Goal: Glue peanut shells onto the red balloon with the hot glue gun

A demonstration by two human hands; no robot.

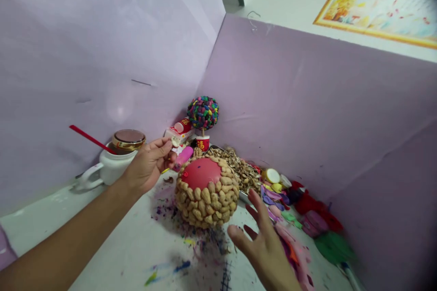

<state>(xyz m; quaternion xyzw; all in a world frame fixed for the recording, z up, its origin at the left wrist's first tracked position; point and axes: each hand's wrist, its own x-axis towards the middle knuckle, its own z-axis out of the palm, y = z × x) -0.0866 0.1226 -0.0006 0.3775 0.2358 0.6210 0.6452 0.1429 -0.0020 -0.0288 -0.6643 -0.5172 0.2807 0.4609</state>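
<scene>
A red balloon (202, 173) sits on the white table, its sides covered with rows of peanut shells (206, 202); a red patch is bare on top. To its upper left, my left hand (152, 162) pinches a peanut shell half (175, 141) between thumb and fingertips, the pale inner side showing. My right hand (261, 241) is at the lower right of the balloon, fingers spread and holding nothing. Behind the balloon, a tray (244, 197) bears a heap of loose peanut shells (235, 163). A pink object (183, 158) lies by my left fingertips.
A white mug (114, 168) with a red stick (90, 138) and a gold-rimmed lid (128, 139) stands left. At the back is a multicoloured ball (203, 112) on a stem in a red cup (202, 142). Coloured balloons (273, 195) and red cloth-like items (312, 204) lie right, against purple-covered walls.
</scene>
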